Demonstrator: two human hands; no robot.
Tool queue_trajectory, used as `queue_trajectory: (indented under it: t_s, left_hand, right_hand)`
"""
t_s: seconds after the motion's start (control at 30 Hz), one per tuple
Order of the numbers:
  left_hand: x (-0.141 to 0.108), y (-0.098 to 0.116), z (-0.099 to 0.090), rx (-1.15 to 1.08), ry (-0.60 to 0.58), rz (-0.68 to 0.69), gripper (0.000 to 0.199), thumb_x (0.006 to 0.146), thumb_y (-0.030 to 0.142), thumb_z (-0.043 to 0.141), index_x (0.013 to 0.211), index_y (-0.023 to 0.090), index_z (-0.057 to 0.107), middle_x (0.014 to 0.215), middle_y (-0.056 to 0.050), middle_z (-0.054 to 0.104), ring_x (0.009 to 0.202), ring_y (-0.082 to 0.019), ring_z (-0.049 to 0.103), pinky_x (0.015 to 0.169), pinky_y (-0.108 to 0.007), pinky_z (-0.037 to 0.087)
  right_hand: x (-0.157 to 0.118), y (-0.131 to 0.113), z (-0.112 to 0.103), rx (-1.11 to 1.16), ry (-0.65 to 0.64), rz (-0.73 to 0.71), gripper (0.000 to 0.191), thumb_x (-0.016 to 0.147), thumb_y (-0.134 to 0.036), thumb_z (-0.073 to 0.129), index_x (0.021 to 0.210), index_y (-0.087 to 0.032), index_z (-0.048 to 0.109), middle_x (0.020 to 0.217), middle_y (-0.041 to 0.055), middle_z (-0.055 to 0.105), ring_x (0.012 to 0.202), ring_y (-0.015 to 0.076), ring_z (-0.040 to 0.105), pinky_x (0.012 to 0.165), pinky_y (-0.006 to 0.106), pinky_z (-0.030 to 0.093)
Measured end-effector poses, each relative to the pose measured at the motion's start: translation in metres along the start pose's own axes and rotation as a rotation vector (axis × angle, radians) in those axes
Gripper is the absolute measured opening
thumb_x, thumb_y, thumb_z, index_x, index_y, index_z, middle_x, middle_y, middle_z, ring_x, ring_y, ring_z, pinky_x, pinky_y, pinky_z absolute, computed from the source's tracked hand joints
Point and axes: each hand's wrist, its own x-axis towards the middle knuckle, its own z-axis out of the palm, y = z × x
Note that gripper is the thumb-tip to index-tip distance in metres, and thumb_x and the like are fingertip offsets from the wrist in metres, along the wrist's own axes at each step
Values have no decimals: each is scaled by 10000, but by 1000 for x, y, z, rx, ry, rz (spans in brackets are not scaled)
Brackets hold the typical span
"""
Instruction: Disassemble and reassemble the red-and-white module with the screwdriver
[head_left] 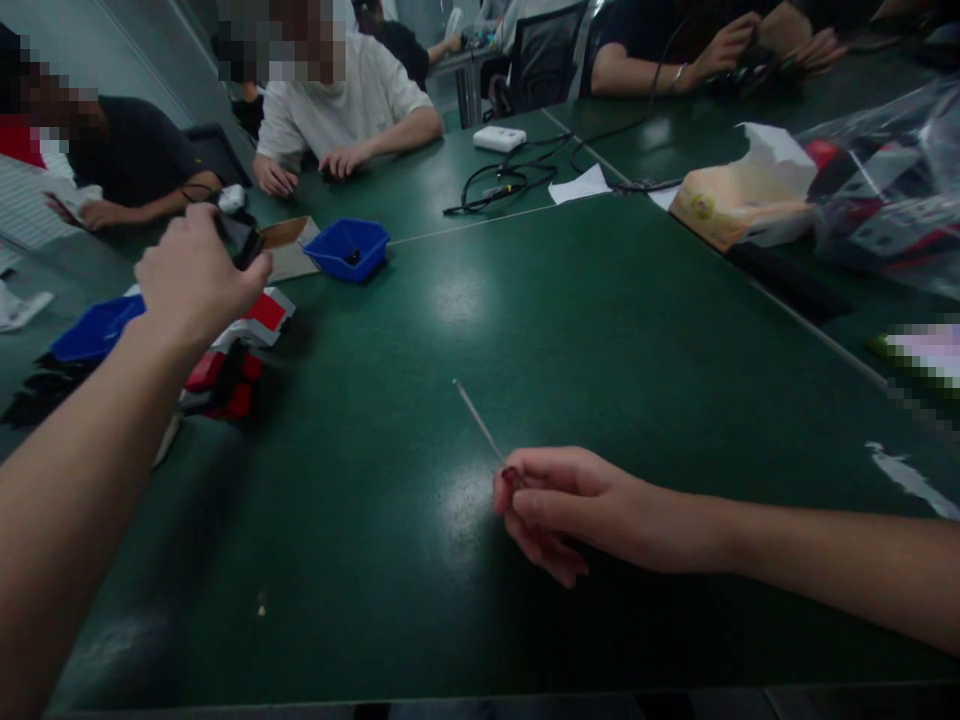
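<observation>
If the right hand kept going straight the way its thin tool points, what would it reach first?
Probably the blue bin: the thin tool in the right hand points across the green tabletop towards it, though depth is hard to judge.

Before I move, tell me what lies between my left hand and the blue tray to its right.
In the head view, a cardboard box shows between your left hand and the blue tray; a dark object sits nearer, at the hand itself.
</observation>
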Motion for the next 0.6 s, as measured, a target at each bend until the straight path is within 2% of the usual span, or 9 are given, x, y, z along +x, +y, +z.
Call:
queue_trajectory:
  t_s: [0.07,0.17,0.23,0.3,0.33,0.4,0.47,0.53,0.6]
  left_hand:
    - [-29,24,2,-233,28,121,742,851,480,807,1385,112,446,1290,-166,613,1141,-334,598,1057,-649,476]
    - [-97,67,16,-642,-82,274,654,848,507,784,1284,196,409,1075,-77,565,919,-243,587,898,-510,556]
    - [-145,95,26,-881,-106,404,566,877,452,758,1237,253,369,1104,-66,525,953,-228,584,880,-452,551]
    - [-184,117,31,-1088,-78,594,539,886,348,753,1198,291,318,1170,-72,511,980,-208,587,855,-404,553]
    - [-198,125,31,-1121,-90,715,525,890,299,750,1182,300,314,1201,-78,520,981,-200,595,845,-391,558]
    - [-213,135,27,-1035,-120,973,425,915,243,707,1144,295,353,1240,-93,567,1055,-222,626,900,-425,562]
    - [-215,139,21,-876,-171,1120,314,939,246,676,1121,272,423,1287,-119,612,1175,-271,634,1025,-513,532]
    - [-214,139,15,-779,-259,1161,284,944,327,696,1125,243,494,1372,-162,610,1308,-326,596,1156,-602,451]
    - [-212,139,12,-757,-377,1160,386,919,448,737,1163,222,542,1469,-202,558,1417,-366,527,1235,-640,374]
  right_hand:
    - [3,-3,-4,-130,219,-175,419,990,-567,653,850,-186,547,665,-54,563,489,52,471,439,179,320]
    - [10,-11,-18,-259,492,-363,474,972,-608,653,767,-204,512,576,-79,484,458,59,361,429,213,266]
    - [15,-18,-30,-338,559,-439,473,948,-611,681,763,-206,521,567,-81,471,469,65,348,441,227,261]
    - [19,-24,-40,-361,541,-447,462,917,-613,714,785,-208,537,569,-92,443,466,69,327,435,235,243]
    - [20,-26,-43,-358,528,-438,451,903,-609,729,805,-210,544,577,-99,426,463,70,316,432,238,238]
    - [20,-29,-46,-406,528,-443,423,892,-586,742,827,-206,567,611,-93,437,488,77,344,455,242,272]
    - [18,-31,-48,-568,550,-476,375,903,-538,736,832,-192,614,659,-59,516,563,97,434,529,253,350]
    - [15,-33,-50,-740,562,-491,328,929,-490,704,831,-179,662,713,-20,596,646,123,506,604,271,395]
    - [12,-35,-54,-836,575,-472,318,956,-463,652,819,-177,683,713,-7,615,658,136,515,616,282,395]
